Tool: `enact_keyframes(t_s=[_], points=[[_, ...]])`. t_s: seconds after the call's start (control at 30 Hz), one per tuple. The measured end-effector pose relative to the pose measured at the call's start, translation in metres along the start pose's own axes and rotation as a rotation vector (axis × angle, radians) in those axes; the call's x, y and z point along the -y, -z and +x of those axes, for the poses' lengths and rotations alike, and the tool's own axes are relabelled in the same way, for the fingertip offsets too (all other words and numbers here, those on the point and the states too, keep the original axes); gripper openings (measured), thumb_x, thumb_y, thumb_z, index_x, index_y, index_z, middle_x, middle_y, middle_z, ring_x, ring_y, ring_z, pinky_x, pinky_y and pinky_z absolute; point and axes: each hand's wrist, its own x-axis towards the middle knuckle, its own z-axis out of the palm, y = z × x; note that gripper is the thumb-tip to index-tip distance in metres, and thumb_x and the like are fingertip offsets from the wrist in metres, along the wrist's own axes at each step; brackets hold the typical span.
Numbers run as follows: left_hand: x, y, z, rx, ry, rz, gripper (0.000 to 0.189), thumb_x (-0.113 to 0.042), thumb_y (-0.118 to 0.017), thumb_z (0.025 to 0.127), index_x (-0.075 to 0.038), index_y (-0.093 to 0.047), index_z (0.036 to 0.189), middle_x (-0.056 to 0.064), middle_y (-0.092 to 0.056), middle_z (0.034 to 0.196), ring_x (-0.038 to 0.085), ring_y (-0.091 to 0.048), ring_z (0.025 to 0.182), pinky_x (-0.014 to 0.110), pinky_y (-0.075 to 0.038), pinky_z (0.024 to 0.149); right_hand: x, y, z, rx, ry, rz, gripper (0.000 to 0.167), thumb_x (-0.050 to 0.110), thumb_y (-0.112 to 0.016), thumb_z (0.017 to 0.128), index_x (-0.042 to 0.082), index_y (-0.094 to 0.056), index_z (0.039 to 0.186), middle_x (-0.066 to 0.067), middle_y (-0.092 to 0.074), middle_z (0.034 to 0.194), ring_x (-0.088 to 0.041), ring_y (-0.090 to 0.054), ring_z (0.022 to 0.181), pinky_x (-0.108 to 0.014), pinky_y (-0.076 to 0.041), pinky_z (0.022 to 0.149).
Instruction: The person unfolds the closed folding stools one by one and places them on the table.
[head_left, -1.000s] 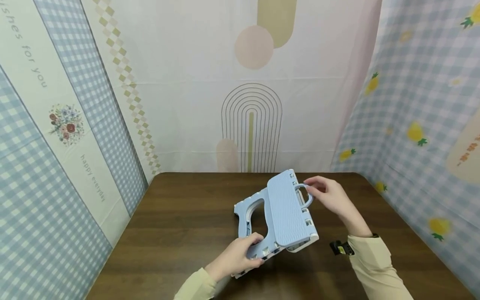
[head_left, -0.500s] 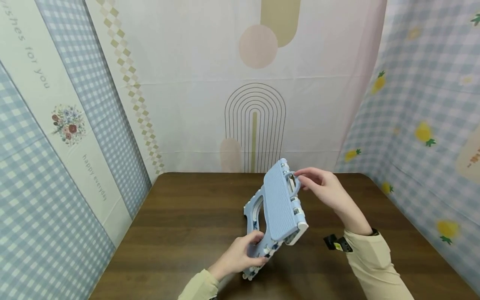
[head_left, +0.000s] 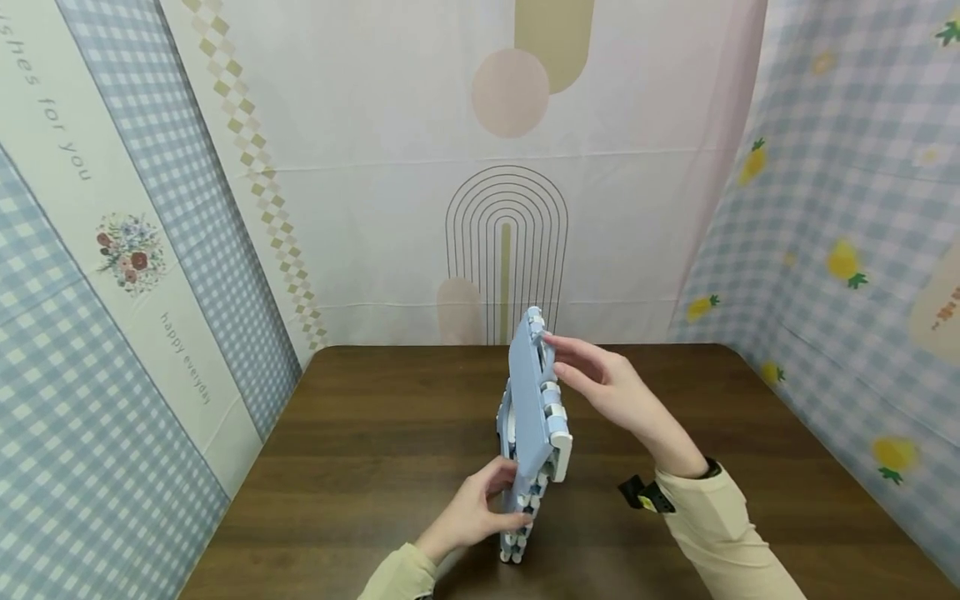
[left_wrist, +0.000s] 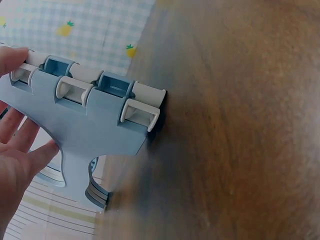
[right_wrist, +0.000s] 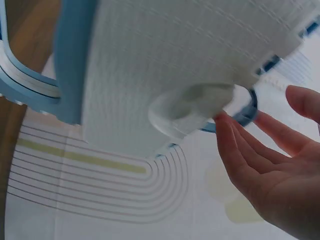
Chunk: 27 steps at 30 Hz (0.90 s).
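Observation:
A light-blue and white folding stool [head_left: 528, 417], folded nearly flat, stands on its edge on the table, its face turned to the left. My left hand [head_left: 474, 510] grips the lower leg panel, the thumb over the hinged edge. In the left wrist view, fingers [left_wrist: 42, 155] of that hand show behind the panel's cutout. A loop handle [right_wrist: 245, 115] sticks out of the upper edge. My right hand [head_left: 600, 379] is at this handle with fingers nearly straight; in the right wrist view the fingertips touch it while the thumb [right_wrist: 303, 102] stays apart.
The stool stands on a dark brown wooden table [head_left: 390, 433]. Behind the far edge hangs a pale printed cloth [head_left: 360, 233], with checked cloths on both sides. A black strap [head_left: 652, 497] sits at the right sleeve.
The stool has turned from facing up with its face visible to standing nearly edge-on. My right hand has moved left with the handle; the left hand keeps its grip.

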Motion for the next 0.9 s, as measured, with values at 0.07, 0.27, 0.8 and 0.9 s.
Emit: enact_keyframes(t_s=[0.07, 0.27, 0.8, 0.9], points=[[0.000, 0.002, -0.003, -0.001, 0.012, -0.021, 0.046, -0.010, -0.079, 0.078, -0.007, -0.054, 0.118, 0.016, -0.067, 0.114, 0.008, -0.063, 0.104, 0.028, -0.051, 0.098, 0.001, -0.009, -0.001, -0.008, 0.032, -0.002, 0.047, 0.024, -0.057, 0.099, 0.015, -0.047, 0.144, -0.011, -0.051, 0.145, -0.028, -0.060, 0.119, -0.023, -0.052, 0.091], [0.000, 0.007, -0.013, 0.011, 0.025, -0.083, 0.046, -0.009, -0.078, 0.078, -0.005, -0.053, 0.117, 0.020, -0.066, 0.114, 0.007, -0.063, 0.103, 0.025, -0.050, 0.097, 0.005, -0.034, -0.006, -0.007, 0.087, -0.042, 0.050, 0.022, -0.052, 0.101, 0.018, -0.038, 0.149, -0.011, -0.047, 0.147, -0.027, -0.057, 0.120, -0.038, -0.052, 0.096], [0.004, 0.015, -0.020, 0.033, 0.029, -0.121, 0.049, -0.009, -0.077, 0.080, -0.005, -0.054, 0.124, 0.022, -0.065, 0.117, 0.005, -0.062, 0.107, 0.020, -0.044, 0.103, 0.008, -0.068, -0.003, -0.009, 0.137, -0.095, 0.054, 0.023, -0.041, 0.104, 0.022, -0.023, 0.155, -0.011, -0.036, 0.153, -0.034, -0.041, 0.134, -0.061, -0.038, 0.103], [0.004, 0.015, -0.019, 0.044, 0.012, -0.115, 0.052, -0.008, -0.076, 0.080, -0.005, -0.053, 0.127, 0.022, -0.065, 0.118, 0.006, -0.062, 0.109, 0.021, -0.045, 0.103, 0.007, -0.070, -0.002, -0.047, 0.167, -0.110, 0.054, 0.021, -0.043, 0.104, 0.020, -0.025, 0.154, -0.011, -0.038, 0.152, -0.035, -0.040, 0.135, -0.063, -0.037, 0.103]])
